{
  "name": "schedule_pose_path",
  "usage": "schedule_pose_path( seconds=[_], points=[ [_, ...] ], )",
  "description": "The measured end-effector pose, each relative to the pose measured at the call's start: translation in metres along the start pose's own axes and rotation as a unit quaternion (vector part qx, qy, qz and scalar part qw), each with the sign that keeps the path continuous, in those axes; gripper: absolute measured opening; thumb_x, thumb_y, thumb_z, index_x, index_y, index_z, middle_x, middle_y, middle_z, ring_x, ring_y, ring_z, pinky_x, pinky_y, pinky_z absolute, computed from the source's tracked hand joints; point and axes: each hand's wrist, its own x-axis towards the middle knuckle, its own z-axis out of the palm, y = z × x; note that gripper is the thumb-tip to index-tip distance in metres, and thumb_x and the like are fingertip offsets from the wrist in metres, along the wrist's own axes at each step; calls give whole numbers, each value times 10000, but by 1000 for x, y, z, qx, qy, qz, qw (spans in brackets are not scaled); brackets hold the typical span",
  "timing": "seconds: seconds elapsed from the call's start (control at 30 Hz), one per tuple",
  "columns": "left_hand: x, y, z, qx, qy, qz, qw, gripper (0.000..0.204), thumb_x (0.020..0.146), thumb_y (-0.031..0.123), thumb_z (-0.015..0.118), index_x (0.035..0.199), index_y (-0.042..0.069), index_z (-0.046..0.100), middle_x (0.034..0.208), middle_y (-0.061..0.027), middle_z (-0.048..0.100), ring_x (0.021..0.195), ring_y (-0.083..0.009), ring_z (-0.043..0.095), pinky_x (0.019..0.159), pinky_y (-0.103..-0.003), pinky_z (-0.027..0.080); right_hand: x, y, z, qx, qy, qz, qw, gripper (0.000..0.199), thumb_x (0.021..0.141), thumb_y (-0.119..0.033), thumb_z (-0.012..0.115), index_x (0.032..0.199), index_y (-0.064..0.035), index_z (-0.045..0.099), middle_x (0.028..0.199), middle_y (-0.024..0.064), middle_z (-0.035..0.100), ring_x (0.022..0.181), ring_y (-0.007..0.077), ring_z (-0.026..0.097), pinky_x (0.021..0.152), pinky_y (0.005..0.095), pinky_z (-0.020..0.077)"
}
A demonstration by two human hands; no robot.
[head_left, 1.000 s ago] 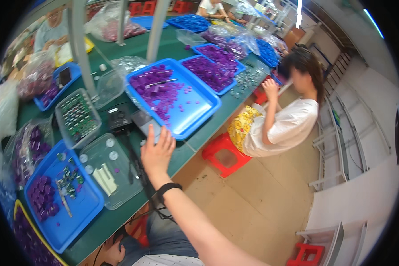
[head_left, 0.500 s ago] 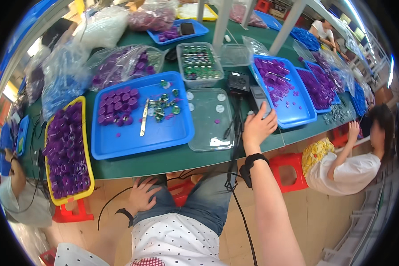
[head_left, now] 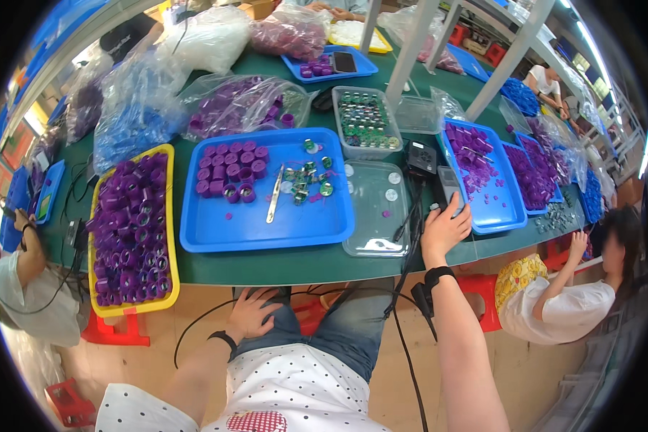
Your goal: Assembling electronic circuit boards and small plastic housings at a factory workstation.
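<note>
My left hand lies on my thigh, fingers spread and holding nothing. At the table's front edge, my right hand grips the near end of a grey box-shaped device; the fingers partly hide that end. Behind it stands a small black box with a fan-like face, with black cables beside my hand. In front of me, a blue tray holds purple caps, small green-and-silver round parts and tweezers. A clear plastic lid with several pale discs lies between tray and cables.
A yellow tray of purple rings overhangs the table edge on the left. A clear tub of green parts and bags of purple pieces stand behind. Another blue tray is at right. A seated person works there; another is at left.
The view has shifted, so the table and trays appear further right. My right hand stays at the grey device and my left hand remains on my thigh.
</note>
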Motion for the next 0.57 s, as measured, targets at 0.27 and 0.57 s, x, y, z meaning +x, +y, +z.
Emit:
schedule_pose_path(
  seconds=[0.27, 0.57],
  points=[
    [11, 0, 1, 17, 19, -5, 1000, 397, 766, 262, 547, 1139, 145, 614, 1245, -107, 527, 1220, -259, 437, 1033, -491, 292, 1, 0, -5, 23, -7, -11, 1000, 599, 782, -148, 617, 1343, -129, 408, 1309, 221, 386, 1198, 390, 384, 1004, 497, 309],
    [90, 59, -143, -71, 151, 357, 919, 342, 666, 172, 688, 982, 52, 635, 926, -90, 633, 829, -220, 617, 768, -326, 497, -2, 0, -2, 6, -18, -10, 1000, 641, 778, -141, 629, 1368, -132, 380, 1323, 225, 375, 1217, 390, 371, 1019, 499, 297]
  ],
)
